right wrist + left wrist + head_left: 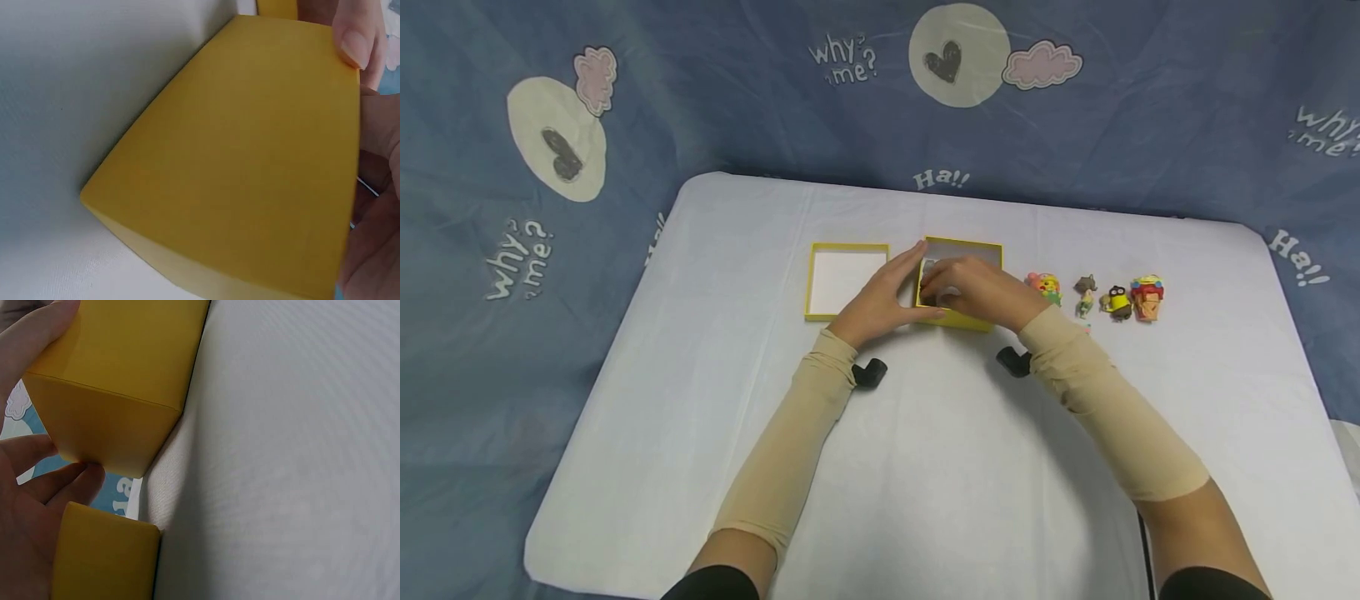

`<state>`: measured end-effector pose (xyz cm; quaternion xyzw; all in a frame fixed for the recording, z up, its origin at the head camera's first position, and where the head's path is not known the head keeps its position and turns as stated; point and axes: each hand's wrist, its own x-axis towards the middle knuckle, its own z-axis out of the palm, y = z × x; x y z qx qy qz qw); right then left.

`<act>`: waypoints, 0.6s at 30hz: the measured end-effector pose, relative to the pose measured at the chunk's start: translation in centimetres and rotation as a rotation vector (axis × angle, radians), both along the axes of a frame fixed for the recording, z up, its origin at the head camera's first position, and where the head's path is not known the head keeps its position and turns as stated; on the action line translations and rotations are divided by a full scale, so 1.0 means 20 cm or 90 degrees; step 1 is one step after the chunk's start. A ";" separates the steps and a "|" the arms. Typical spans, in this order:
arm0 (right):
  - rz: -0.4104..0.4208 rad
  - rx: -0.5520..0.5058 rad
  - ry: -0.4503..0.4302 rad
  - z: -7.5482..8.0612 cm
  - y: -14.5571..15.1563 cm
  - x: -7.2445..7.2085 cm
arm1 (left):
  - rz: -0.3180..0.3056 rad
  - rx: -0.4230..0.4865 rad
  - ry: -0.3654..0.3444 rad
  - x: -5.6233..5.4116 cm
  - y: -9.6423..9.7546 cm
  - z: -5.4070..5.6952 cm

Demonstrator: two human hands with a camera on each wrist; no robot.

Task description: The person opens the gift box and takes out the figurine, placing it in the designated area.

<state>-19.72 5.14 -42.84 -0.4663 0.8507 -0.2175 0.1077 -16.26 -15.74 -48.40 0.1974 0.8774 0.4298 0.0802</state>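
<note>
A yellow open-topped box with a grey-white inside stands on the white table. My left hand grips its left end, with the thumb at the front rim and the fingers along the left side. The right hand reaches down into the box, fingers bent near its left wall. Something greyish shows beside those fingers; I cannot tell whether they hold it. In the right wrist view, the front wall of the box hides the fingertips. Just left of the box lies a shallow yellow-rimmed tray or lid, white inside.
Right of the box stand small toy figures: a pink, yellow and green one, a thin grey-topped one, a yellow and black one with goggles, and a red and orange one. A blue printed cloth hangs behind the table.
</note>
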 end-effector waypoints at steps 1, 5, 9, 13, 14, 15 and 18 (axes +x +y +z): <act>-0.004 0.003 -0.001 0.00 0.00 0.00 | 0.000 -0.001 -0.001 0.00 0.00 0.00; -0.025 0.014 -0.016 -0.01 -0.02 -0.02 | 0.000 -0.003 -0.002 0.00 0.00 0.00; -0.042 0.013 -0.024 -0.03 -0.03 -0.03 | 0.000 -0.003 -0.001 0.00 0.00 0.00; -0.048 0.009 -0.013 -0.04 -0.03 -0.04 | 0.001 -0.002 0.003 0.00 0.00 0.00; -0.050 0.009 -0.009 -0.04 -0.03 -0.04 | 0.001 -0.002 0.003 0.00 0.00 0.00; -0.051 0.009 -0.006 -0.03 -0.03 -0.04 | 0.002 -0.003 0.004 0.00 0.00 0.00; -0.054 0.012 0.010 -0.03 -0.04 -0.03 | 0.001 -0.005 0.004 0.00 0.00 0.00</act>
